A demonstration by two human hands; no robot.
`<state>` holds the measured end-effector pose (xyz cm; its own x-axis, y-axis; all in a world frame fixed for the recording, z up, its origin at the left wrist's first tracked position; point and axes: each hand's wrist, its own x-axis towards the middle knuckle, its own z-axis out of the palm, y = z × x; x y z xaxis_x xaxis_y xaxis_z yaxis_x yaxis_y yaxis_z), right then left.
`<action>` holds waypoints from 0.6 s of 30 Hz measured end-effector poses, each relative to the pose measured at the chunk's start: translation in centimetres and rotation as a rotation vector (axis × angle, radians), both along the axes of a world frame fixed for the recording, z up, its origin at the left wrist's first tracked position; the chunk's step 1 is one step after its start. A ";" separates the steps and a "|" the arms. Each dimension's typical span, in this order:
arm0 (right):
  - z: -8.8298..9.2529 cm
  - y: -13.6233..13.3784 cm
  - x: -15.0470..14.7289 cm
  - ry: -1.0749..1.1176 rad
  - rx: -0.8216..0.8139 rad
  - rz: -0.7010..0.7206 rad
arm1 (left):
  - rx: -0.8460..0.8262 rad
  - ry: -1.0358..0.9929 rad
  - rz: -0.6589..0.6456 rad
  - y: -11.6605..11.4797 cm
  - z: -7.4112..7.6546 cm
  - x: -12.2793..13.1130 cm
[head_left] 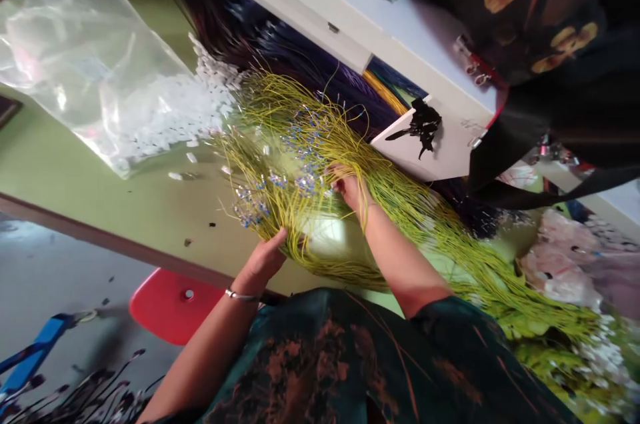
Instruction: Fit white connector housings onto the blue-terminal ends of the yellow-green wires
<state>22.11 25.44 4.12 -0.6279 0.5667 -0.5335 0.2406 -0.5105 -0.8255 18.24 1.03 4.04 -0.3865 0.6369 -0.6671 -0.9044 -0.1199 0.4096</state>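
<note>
A thick bundle of yellow-green wires (400, 211) with small blue ends lies fanned across the green table (75, 177). My left hand (265, 256) is curled around the near edge of the bundle by the table's front. My right hand (350, 189) is sunk into the middle of the wires, fingers closed on some strands near the blue ends (305, 181). Its fingertips are partly hidden by the wires.
A clear plastic bag (80, 57) spills small white pieces (170, 114) at the back left. A white shelf (350, 24) overhangs dark purple and blue wire bundles (280, 44). A red stool (170, 304) stands below the table edge. Dark patterned cloth (540, 24) hangs top right.
</note>
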 end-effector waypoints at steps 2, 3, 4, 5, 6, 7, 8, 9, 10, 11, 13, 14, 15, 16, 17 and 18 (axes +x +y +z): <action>0.2 -0.9 0.4 0.066 -0.021 0.137 | 0.078 0.002 -0.026 0.8 0.2 -0.2; 0.3 -1.1 0.5 0.110 -0.061 0.207 | 0.114 0.002 -0.060 1.2 0.3 -0.3; 0.4 -1.0 0.6 0.152 -0.108 0.247 | 0.142 0.004 -0.108 1.3 0.6 -0.4; 0.4 -0.7 0.6 0.183 -0.144 0.239 | 0.159 0.009 -0.165 1.2 0.8 -0.4; 0.4 -0.2 0.4 0.201 -0.148 0.183 | 0.178 0.021 -0.235 0.9 1.1 -0.4; 0.4 0.4 0.2 0.211 -0.122 0.101 | 0.203 0.040 -0.315 0.5 1.4 -0.5; 0.4 0.9 -0.1 0.213 -0.080 0.017 | 0.236 0.064 -0.398 0.0 1.6 -0.5; 0.4 1.4 -0.4 0.208 -0.040 -0.050 | 0.273 0.083 -0.478 -0.5 1.8 -0.6; 0.3 1.6 -0.7 0.202 -0.014 -0.091 | 0.306 0.094 -0.535 -0.8 1.8 -0.6; 0.3 1.5 -0.9 0.198 -0.003 -0.111 | 0.321 0.096 -0.551 -0.9 1.8 -0.7; 0.2 0.5 -1.1 0.203 -0.007 -0.067 | 0.264 0.090 -0.419 -0.3 1.4 -0.7; 0.1 -0.2 -1.0 0.198 -0.008 -0.001 | 0.203 0.087 -0.305 0.3 1.1 -0.6; 0.0 -0.9 -0.7 0.177 -0.012 0.095 | 0.146 0.086 -0.209 1.0 0.8 -0.5; -0.2 -1.5 -0.4 0.139 -0.022 0.212 | 0.109 0.088 -0.155 1.8 0.6 -0.5; -0.3 -1.9 0.0 0.089 -0.030 0.315 | 0.104 0.094 -0.158 2.5 0.5 -0.4; -0.4 -1.9 0.4 0.038 -0.021 0.357 | 0.135 0.103 -0.213 2.9 0.4 -0.4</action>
